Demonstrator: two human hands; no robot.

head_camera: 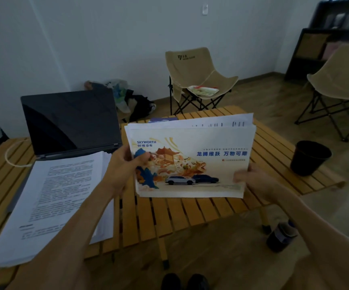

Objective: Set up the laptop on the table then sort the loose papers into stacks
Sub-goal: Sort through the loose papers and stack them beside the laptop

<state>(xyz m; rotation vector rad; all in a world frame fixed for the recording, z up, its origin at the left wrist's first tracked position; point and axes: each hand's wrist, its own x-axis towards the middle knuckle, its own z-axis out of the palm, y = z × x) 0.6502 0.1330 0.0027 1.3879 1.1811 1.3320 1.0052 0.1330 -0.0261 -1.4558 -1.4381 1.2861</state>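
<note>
The black laptop stands open with a dark screen at the back left of the wooden slatted table. A thick stack of printed white pages lies in front of it, covering its keyboard area. I hold a bundle of papers upright over the table's middle; its front sheet is a colourful car brochure. My left hand grips the bundle's left edge, thumb on the front. My right hand grips its lower right edge.
A black cup stands at the table's right edge. Two beige folding chairs stand beyond the table. Bags lie on the floor by the wall. A dark bottle stands on the floor at the right.
</note>
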